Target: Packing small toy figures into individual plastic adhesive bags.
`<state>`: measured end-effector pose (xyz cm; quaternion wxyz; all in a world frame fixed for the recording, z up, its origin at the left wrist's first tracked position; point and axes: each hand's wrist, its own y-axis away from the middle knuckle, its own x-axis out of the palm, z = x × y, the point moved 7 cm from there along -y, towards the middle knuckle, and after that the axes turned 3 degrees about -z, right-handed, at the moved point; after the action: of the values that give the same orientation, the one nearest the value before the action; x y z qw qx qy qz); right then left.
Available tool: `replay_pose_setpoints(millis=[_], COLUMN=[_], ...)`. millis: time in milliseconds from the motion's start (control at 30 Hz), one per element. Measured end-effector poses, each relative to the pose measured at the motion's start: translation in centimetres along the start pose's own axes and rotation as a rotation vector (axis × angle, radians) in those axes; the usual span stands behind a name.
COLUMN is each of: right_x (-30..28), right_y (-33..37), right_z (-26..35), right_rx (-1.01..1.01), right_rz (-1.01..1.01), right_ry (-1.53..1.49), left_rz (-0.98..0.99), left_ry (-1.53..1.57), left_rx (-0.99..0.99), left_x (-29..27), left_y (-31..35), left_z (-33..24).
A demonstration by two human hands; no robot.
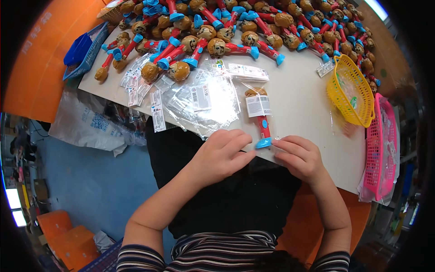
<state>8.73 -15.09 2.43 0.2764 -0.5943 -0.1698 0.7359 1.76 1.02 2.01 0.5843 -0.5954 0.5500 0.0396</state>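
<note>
Between the fingertips of both hands, near the close edge of the pale tabletop (301, 97), lies a toy figure with a red tube body, rounded brown head and blue foot (263, 143), sealed off by a clear plastic bag (271, 126) with a white printed label (258, 107) across its upper part. Its foot points toward the wearer, its head away from the fingers. Left of the foot, the left hand (222, 153) has its thumb and forefinger apart, tips just beside the bag's lower end. On the other side, the right hand (301, 156) has its fingertips at the bag's lower corner, close against the foot; whether they clamp the film cannot be told.

Just beyond the left fingers spreads a glossy pile of clear flat plastic bags (181, 106), with folded white printed leaflets (157, 113) along its left side. Farther beyond both hands, a heap of similar red, blue and brown figures (272, 29) covers the far side. Well to the right of the right fingers stand a yellow openwork plastic basket (335, 88) and, outside it, a pink openwork plastic basket (371, 161). Far left of the left fingers, beyond the pile, sits a blue openwork plastic basket (94, 62).
</note>
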Motion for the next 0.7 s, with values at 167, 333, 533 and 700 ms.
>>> replay_pose_setpoints(millis=[167,333,533,700], right_x=[-0.1,0.1,0.6,0.7], right_y=[0.1,-0.2,-0.5,-0.3], right_z=[-0.3,-1.0,-0.8,-0.6], right_rx=[0.023,0.183,0.297,0.292], right_rz=[-0.028,-0.012,0.073,0.105], right_ry=[-0.027,-0.225,-0.354,-0.334], left_rz=[0.055,-0.017,-0.168,-0.126], left_ry=[-0.007,0.13,0.295,0.442], left_rx=[-0.009,-0.326,-0.589,-0.65], left_x=[0.2,0.8,0.9,1.7], left_y=[0.9,3.9,5.0,5.8], left_z=[0.0,0.7,0.4,1.0])
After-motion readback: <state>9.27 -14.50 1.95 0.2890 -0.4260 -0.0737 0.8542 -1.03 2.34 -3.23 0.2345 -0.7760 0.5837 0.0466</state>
